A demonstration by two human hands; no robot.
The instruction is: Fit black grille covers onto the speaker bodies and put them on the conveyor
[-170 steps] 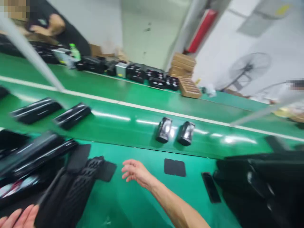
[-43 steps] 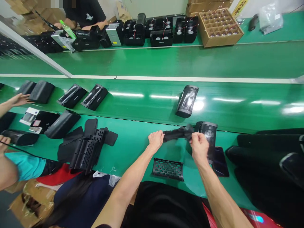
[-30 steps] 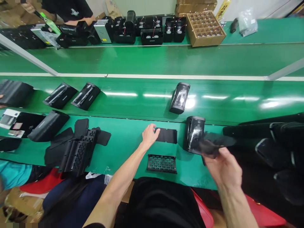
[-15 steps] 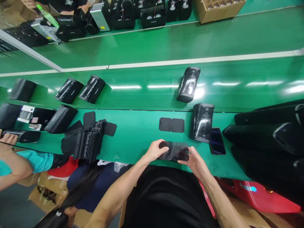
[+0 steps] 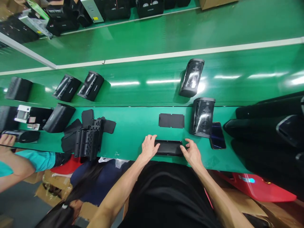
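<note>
A long black plastic panel, shaped like a shallow trough, lies at the front of the green bench. My left hand grips its left end, thumb on the inner edge. At the opposite end, my right hand holds the panel with its thumb and bent fingers. Just behind sits a flat black foam sheet with small notches in its edges. To its right stands a glossy black speaker housing, partly covering a dark phone.
Another speaker housing rests on the green belt. Perforated black panels are stacked at the left beside loose black sheets. Large black casings crowd the right side. A co-worker's hand is at far left.
Both hands have lowered the dark panel to the bench, and its hollow side now shows. My right hand has shifted its grip to the panel's end. The head view has tilted down slightly.
</note>
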